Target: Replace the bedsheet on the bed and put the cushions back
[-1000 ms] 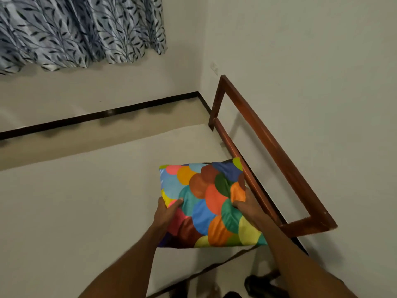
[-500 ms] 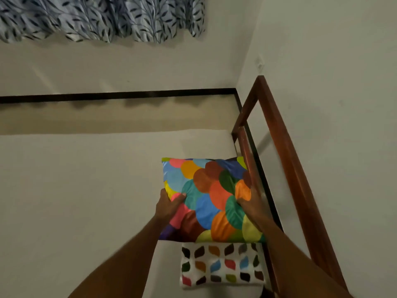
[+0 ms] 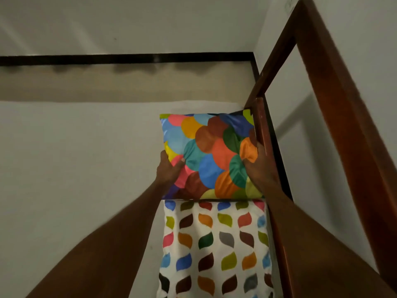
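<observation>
The colourful cushion [image 3: 210,155] is at the bedsheet [image 3: 75,168], with its 3 o'clock edge against the wooden bed rail [image 3: 263,130]. I cannot tell whether it rests fully on the sheet. The left hand [image 3: 168,171] grips its 9 o'clock edge, thumb on top. The right hand [image 3: 260,166] holds the 3 o'clock edge and dents the fabric. A leaf-print cushion [image 3: 214,244] touches it at 6 o'clock. The colourful cushion looks light, soft and squashy, with a rather slick cover. Opposite side edges suit it best; held by a corner, it would probably sag.

multicoloured-scale cushion [image 3: 209,155], leaf-print cushion [image 3: 214,246] – white sheet [image 3: 75,168]
</observation>
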Demonstrator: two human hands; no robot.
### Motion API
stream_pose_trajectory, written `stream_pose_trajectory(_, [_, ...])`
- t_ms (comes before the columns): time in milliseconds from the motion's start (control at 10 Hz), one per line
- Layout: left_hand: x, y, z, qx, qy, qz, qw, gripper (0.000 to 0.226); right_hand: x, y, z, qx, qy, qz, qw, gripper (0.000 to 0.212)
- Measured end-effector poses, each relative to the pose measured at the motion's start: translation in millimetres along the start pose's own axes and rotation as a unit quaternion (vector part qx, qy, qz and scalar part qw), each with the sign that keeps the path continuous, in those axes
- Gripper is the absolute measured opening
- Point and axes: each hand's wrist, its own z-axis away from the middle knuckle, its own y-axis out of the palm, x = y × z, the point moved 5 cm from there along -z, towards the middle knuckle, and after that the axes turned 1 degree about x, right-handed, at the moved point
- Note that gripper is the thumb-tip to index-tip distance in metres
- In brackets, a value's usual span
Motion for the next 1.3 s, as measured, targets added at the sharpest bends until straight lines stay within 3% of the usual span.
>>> stream_pose_trajectory(300, [36.9,36.3,-22.3,0.026,-0.028,0.004,0.999,0.089,-43.4,21.4,-15.2,-0.027,0.003,0.038,0.999,0.078])
stream_pose_trajectory(400, [40.7,40.0,-19.7,0.020,-0.056,-0.025,0.998,0.084,-36.5,30.0,-7.6,-0.049,-0.024,0.098,0.994,0.081])
stream_pose_trajectory(500, [30.4,35.9,-15.1,-0.034,-0.047,-0.068,0.996,0.089,-20.3,38.3,17.8,-0.101,0.019,0.229,0.968,0.084])
stream_pose_trajectory(600, [7.8,32.5,-0.5,-0.104,-0.025,-0.218,0.970,0.087,-8.2,53.8,50.0,-0.062,-0.036,0.337,0.939,0.086])
stream_pose_trajectory(700, [-12.8,45.7,7.0,-0.064,0.091,-0.409,0.906,0.083,-4.6,75.4,74.3,0.024,-0.081,0.400,0.913,0.081])
stream_pose_trajectory(800, [-0.1,71.1,-4.2,0.103,0.119,-0.461,0.874,0.085,-13.9,91.8,74.1,0.076,-0.088,0.415,0.902,0.090])
stream_pose_trajectory(900, [10.0,77.3,-16.4,0.138,0.102,-0.451,0.876,0.093,-27.6,100.2,58.1,0.100,-0.087,0.406,0.904,0.089])
stream_pose_trajectory(1000, [24.7,76.9,-21.1,0.123,0.120,-0.465,0.868,0.092,-35.4,106.1,53.7,0.105,-0.084,0.415,0.900,0.088])
stream_pose_trajectory(1100, [26.8,67.6,3.0,0.125,0.115,-0.450,0.877,0.081,-32.1,106.0,66.0,0.118,-0.068,0.438,0.889,0.090])
stream_pose_trajectory(1200, [30.5,47.1,31.9,0.176,0.064,-0.424,0.886,0.067,-13.9,98.0,85.2,0.142,-0.048,0.418,0.896,0.085])
stream_pose_trajectory(1300, [18.3,23.9,83.2,0.314,0.022,-0.418,0.852,0.053,11.6,93.6,119.7,0.183,-0.066,0.399,0.896,0.069])
